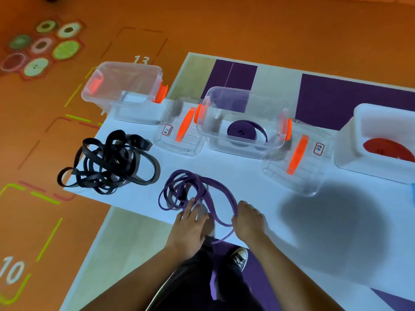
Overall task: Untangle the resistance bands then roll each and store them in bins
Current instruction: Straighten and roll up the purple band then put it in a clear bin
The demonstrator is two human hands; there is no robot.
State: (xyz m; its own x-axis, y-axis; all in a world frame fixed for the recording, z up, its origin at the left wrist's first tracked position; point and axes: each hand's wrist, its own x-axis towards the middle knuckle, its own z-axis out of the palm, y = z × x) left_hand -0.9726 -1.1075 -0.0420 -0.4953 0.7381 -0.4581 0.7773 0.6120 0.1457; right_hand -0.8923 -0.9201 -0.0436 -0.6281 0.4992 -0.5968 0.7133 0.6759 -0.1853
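Hands are working at the worktop's (247, 176) near edge: the left hand (190, 223) is pressing spread fingers flat on the tangled purple band (179, 189), and the right hand (248, 221) is curling its fingers round one loop. Black bands (110, 162) are lying tangled at 10 o'clock. Farther off, a clear bin (235, 151) at 12 is holding a rolled purple band (241, 131), and a white bin (370, 111) at 2 a red roll (388, 147).

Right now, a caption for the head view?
Left hand and right hand handle a tangled purple band on the table, black bands and bins nearby.
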